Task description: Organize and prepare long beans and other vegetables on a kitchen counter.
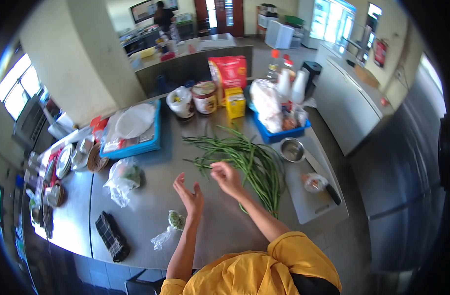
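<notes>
My left hand hovers over the steel table, fingers spread and nothing in it. To its right, my right hand is raised at the edge of a heap of long green beans, its fingers loosely curled; I see nothing held there. Whether that hand touches the beans cannot be told. Near my left forearm lies a small knotted plastic bag of green pieces. A larger clear plastic bag with something green inside sits farther left.
On the right, a white cutting board bears a knife, a steel bowl and a small wrapped bundle. Blue trays and a filled blue basket stand behind. A dark checked cloth lies front left. Another person stands far back.
</notes>
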### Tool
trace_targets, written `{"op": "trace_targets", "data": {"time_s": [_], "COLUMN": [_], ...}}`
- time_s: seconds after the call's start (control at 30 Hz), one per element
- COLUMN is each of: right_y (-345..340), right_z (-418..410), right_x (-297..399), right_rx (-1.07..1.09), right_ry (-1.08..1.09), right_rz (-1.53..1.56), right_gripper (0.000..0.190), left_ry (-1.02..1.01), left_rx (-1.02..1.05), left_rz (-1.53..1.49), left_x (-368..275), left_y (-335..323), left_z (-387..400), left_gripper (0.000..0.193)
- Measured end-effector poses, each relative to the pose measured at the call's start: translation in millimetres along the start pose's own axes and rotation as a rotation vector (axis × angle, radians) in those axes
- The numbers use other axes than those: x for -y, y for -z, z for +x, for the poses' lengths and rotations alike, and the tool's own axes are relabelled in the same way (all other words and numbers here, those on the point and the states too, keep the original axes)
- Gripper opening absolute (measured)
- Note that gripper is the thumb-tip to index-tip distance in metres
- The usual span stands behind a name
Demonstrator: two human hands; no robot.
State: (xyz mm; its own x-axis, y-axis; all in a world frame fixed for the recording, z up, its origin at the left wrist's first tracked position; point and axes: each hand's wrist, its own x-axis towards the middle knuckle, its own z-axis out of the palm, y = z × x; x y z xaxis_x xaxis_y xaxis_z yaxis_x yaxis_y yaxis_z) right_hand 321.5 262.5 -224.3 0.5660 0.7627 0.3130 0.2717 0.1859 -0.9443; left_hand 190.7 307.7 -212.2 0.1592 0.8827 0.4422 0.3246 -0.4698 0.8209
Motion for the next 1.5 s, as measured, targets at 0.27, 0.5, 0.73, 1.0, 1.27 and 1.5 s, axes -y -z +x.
{"op": "trace_targets", "data": {"time_s": [0.27,0.5,0.73,1.0,1.27,1.5], "right_y": [241.3,355.8,350.3,320.4,295.7,240.5], "right_z": [-64.6,-143.3,-123.3,-62.8,-19.5,3.3], "right_x": [39.4,-10.5,-6.1,-10.9,-31.9,-23.2], "right_rx": [-0.740,-0.887,-0.685,-0.446,-0.454,-0.473], "right_ry": [0.116,-0.122,-0.060,-0.142,-0.236,-0.203], "right_rz": [-0.373,-0.782,-0.579,-0.417,-0.575,-0.506], "right_gripper": [0.011,0.012,0.008,0.009,0.025,0.026], "left_ry": [-0.281,-0.186,0.559,0.751,0.624,0.483], "left_rx": [0.620,0.722,0.689,0.522,0.497,0.333], "left_rz": [-0.160,-0.298,-0.240,-0.418,-0.406,-0.443], "left_x": [-76.6,-107.7,-120.3,-99.4,-112.0,-116.9], "left_y": [-85.5,-169.1,-244.5,-285.5,-264.7,-190.0], "left_z": [-90.7,-121.4,-84.6,-84.0,-90.8,-70.0], "left_gripper": [0.048,0.042,0.037,0.023,0.012,0.015]}}
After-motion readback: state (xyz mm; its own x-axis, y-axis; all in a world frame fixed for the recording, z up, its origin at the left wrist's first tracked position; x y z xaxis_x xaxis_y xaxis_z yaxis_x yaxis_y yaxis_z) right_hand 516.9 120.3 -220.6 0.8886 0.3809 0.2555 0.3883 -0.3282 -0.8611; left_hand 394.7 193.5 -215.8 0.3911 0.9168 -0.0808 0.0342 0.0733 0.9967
